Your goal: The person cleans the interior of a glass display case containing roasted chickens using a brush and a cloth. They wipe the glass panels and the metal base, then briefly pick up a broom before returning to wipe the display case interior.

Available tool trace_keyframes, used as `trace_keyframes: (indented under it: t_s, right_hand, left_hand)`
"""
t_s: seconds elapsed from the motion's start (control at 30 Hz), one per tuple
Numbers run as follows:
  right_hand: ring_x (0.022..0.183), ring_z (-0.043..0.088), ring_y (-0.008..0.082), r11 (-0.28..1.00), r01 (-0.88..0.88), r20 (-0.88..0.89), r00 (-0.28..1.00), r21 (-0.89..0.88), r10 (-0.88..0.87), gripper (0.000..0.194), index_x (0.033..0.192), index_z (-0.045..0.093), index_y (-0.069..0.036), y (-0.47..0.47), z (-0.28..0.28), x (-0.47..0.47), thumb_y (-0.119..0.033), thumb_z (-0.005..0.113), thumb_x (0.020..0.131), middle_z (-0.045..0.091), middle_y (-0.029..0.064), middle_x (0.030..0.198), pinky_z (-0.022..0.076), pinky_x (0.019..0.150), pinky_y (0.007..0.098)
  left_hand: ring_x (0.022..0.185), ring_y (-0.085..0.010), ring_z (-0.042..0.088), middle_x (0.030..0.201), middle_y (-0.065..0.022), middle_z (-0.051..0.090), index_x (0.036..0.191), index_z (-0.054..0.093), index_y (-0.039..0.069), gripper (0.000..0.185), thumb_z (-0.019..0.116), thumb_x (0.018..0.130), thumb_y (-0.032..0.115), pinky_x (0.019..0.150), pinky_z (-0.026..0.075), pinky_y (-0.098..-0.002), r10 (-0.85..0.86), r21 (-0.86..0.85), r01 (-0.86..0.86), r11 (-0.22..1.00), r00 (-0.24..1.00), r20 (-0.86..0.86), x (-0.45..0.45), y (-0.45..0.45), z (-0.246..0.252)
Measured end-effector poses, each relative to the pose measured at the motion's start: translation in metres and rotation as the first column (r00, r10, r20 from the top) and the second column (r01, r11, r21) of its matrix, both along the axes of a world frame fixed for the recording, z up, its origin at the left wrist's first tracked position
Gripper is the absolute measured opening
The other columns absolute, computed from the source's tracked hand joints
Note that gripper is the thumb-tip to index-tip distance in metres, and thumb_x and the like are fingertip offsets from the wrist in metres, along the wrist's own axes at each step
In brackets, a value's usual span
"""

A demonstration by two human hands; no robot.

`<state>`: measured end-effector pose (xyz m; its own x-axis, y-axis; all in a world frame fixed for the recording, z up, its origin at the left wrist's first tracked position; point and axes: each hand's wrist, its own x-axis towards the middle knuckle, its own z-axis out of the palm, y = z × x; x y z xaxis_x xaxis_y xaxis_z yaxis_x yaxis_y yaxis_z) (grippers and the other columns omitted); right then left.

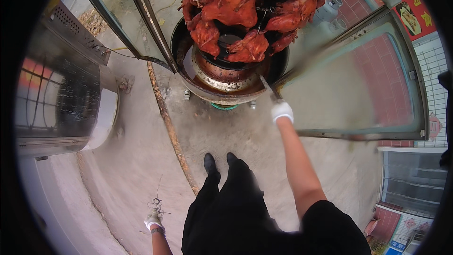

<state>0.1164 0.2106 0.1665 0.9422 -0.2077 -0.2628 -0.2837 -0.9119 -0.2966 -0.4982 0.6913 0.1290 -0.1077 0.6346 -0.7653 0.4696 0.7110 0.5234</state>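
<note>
Reddish-brown roasted poultry (230, 3) hangs on metal hooks over a round roasting oven (226, 95) with a dark rim and a stained, domed metal centre. In a white glove, my right hand (282, 110) grips a metal rod (266, 85), whose far end reaches over the oven's right front rim. Low on the left, well away from the oven, my left hand (154, 218), also in a white glove, holds a tangle of thin metal wire hooks (156, 203). The palms and most fingers are hidden by the gloves and the angle.
Glass oven doors stand swung out, one at left (106, 10) and one at right (389, 78). A second metal oven (78, 88) is at far left. Gas cylinders (329, 9) stand behind the right door. A rusty strip (170, 127) crosses the concrete ground.
</note>
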Motion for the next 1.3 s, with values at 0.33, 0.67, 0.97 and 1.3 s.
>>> trace_keyframes:
  t_s: [0.33, 0.67, 0.97, 1.3]
  right_hand:
    - [0.120, 0.065, 0.0414, 0.995, 0.078, -0.049, 0.996, -0.060, -0.080, 0.039, 0.128, 0.065, -0.004, 0.041, 0.047, 0.081, -0.020, 0.052, 0.094, 0.067, 0.0263, 0.128, 0.0519, 0.102, 0.0470]
    - [0.122, 0.064, 0.0418, 0.993, 0.081, -0.211, 0.972, -0.090, -0.099, 0.037, 0.122, 0.071, -0.002, 0.032, 0.040, 0.133, -0.023, 0.054, 0.096, 0.066, 0.0258, 0.130, 0.0528, 0.101, 0.0475]
    - [0.126, 0.062, 0.0391, 0.971, -0.172, -0.346, 0.932, -0.166, 0.106, 0.043, 0.128, 0.070, -0.007, 0.075, 0.119, 0.057, -0.028, 0.056, 0.093, 0.064, 0.0241, 0.133, 0.0507, 0.105, 0.0447]
    - [0.136, 0.055, 0.0362, 0.808, -0.574, -0.463, 0.757, -0.133, 0.461, 0.067, 0.160, 0.029, -0.045, 0.108, 0.110, 0.035, -0.029, 0.050, 0.098, 0.054, 0.0212, 0.148, 0.0447, 0.114, 0.0438]
  left_hand:
    - [0.055, -0.0149, 0.063, 0.081, -0.0085, 0.069, 0.103, 0.066, 0.000, 0.006, 0.063, 0.098, 0.000, 0.044, 0.049, -0.0269, 0.049, 0.026, -0.048, 0.998, 0.999, -0.016, 0.013, -0.018, 0.009]
    - [0.053, -0.0139, 0.062, 0.080, -0.0085, 0.069, 0.099, 0.064, 0.000, 0.006, 0.068, 0.097, 0.004, 0.044, 0.050, -0.0268, 0.057, 0.025, -0.057, 0.998, 0.998, 0.017, 0.054, -0.035, 0.018]
    - [0.053, -0.0147, 0.061, 0.076, -0.0083, 0.070, 0.098, 0.067, -0.001, 0.004, 0.069, 0.095, 0.001, 0.043, 0.045, -0.0282, -0.097, 0.014, 0.098, 0.995, 0.994, -0.057, 0.102, -0.032, -0.018]
    - [0.059, -0.0125, 0.065, 0.082, -0.0064, 0.072, 0.107, 0.072, -0.003, 0.013, 0.065, 0.097, 0.003, 0.053, 0.051, -0.0265, -0.579, 0.017, 0.615, 0.788, 0.732, 0.359, 0.298, -0.118, 0.023]
